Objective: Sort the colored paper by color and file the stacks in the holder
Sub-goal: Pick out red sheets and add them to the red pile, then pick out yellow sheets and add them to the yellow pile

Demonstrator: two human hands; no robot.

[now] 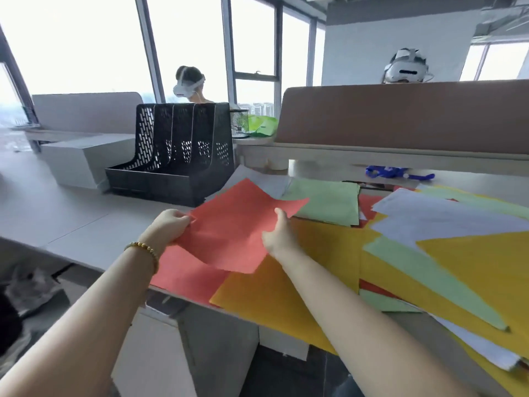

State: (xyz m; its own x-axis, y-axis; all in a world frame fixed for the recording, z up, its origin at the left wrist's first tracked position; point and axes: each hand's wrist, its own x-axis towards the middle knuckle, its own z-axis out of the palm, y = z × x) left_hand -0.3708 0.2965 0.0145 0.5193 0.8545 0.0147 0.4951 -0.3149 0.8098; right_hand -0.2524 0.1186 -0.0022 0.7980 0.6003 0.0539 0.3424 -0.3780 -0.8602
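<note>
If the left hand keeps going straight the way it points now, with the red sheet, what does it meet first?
The left hand, gripping the red sheet, points up and away across the desk. First in that line is probably the black file holder, near its low front wall. Depth is unclear from one view; bare desk lies between.
</note>
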